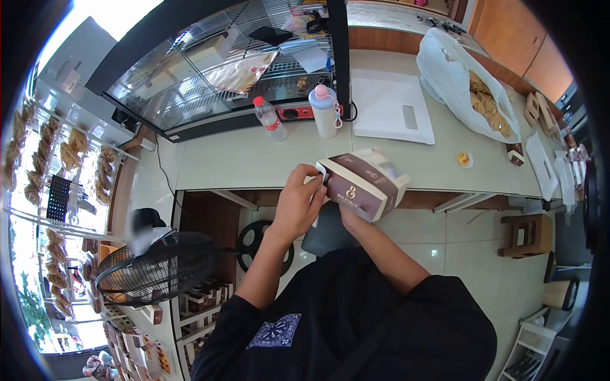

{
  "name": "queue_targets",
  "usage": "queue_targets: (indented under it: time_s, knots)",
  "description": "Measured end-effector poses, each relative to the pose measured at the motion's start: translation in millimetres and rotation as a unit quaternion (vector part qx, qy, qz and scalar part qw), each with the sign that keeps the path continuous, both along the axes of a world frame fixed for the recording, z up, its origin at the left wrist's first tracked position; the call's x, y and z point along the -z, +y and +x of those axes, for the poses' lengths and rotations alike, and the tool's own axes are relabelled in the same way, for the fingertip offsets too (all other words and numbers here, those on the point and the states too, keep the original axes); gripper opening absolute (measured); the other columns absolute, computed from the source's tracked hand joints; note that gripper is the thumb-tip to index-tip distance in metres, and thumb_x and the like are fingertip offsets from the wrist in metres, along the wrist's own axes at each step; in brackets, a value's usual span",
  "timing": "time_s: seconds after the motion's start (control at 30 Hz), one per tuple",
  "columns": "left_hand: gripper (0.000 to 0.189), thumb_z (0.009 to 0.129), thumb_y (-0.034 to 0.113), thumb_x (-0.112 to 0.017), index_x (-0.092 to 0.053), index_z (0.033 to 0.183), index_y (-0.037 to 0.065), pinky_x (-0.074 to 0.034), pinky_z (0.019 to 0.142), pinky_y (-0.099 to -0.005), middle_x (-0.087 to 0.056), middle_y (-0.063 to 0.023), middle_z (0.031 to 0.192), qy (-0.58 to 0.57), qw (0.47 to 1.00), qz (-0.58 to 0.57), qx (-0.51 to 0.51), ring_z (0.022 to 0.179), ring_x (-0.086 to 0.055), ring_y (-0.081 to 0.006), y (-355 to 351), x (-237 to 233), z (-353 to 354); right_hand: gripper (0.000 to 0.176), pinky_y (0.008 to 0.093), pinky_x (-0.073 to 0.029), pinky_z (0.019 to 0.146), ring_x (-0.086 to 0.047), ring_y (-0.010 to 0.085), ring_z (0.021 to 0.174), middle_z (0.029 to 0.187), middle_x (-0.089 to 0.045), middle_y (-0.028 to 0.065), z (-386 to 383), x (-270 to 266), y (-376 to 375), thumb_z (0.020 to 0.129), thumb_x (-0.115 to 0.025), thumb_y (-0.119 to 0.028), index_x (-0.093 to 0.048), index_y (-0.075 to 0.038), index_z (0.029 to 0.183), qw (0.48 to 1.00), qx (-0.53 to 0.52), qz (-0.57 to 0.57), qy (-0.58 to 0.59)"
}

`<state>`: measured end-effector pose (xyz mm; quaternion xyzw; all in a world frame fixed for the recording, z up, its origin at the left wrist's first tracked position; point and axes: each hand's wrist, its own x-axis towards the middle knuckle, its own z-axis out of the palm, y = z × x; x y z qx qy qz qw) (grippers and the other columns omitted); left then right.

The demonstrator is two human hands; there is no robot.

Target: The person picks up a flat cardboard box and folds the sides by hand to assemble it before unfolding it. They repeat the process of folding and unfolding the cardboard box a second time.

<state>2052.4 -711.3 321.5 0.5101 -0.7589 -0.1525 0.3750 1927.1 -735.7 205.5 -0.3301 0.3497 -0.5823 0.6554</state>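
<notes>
A brown and cream printed box (356, 190) is held up in front of my body, near the counter's front edge. My left hand (298, 202) is closed at the box's left end, its fingers pinching a small white piece there. Beneath the box, my right hand (353, 219) supports it, with most of its fingers hidden behind the box. The box's right end is blurred.
On the counter (241, 164) stand a red-capped bottle (270, 119), a tumbler (325, 113), a white flat device (389, 106), a plastic bag (467, 89) and a small yellow item (464, 159). A glass display case (222, 63) is behind; a fan (159, 267) stands left.
</notes>
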Motion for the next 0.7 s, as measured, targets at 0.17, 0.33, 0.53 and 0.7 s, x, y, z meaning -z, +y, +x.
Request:
queue_targets:
  time_s: [0.17,0.33,0.53,0.7]
  knots:
    - [0.011,0.084,0.002,-0.058,-0.063,0.092,-0.004,-0.045,0.074,-0.0273,-0.059,-0.0091,0.094,0.264,0.963,0.056,-0.010,0.084,-0.057,-0.0180,-9,25,12,0.043,0.0317,-0.047,0.092,-0.051,0.0189,0.111,0.120,-0.050,0.0091,-13,-18,11,0.090,-0.056,-0.014,-0.040,-0.007,0.130,0.965,-0.041,-0.255,0.052]
    - [0.009,0.085,0.001,-0.057,-0.064,0.090,-0.004,-0.044,0.074,-0.0243,-0.060,-0.0076,0.091,0.289,0.950,0.118,-0.023,0.084,-0.056,-0.0134,-15,39,24,0.043,0.0307,-0.051,0.087,-0.056,0.0193,0.106,0.119,-0.051,0.0112,-15,8,9,0.096,-0.047,-0.028,-0.038,-0.004,0.130,0.949,-0.152,0.003,-0.277]
    - [0.007,0.084,0.000,-0.061,-0.064,0.090,-0.003,-0.047,0.076,-0.0252,-0.057,-0.0076,0.093,0.351,0.934,0.075,-0.002,0.085,-0.056,-0.0135,-11,42,17,0.043,0.0326,-0.050,0.089,-0.055,0.0209,0.108,0.121,-0.051,0.0123,-15,-11,7,0.096,-0.045,-0.028,-0.037,-0.004,0.132,0.959,-0.155,-0.040,-0.232]
    - [0.008,0.083,-0.001,-0.061,-0.064,0.091,-0.003,-0.048,0.078,-0.0259,-0.056,-0.0084,0.096,0.354,0.933,0.064,0.006,0.086,-0.057,-0.0147,-15,49,20,0.043,0.0321,-0.049,0.090,-0.055,0.0213,0.109,0.121,-0.051,0.0118,-5,8,-14,0.095,-0.049,-0.027,-0.040,-0.004,0.129,0.938,-0.154,-0.016,-0.309]
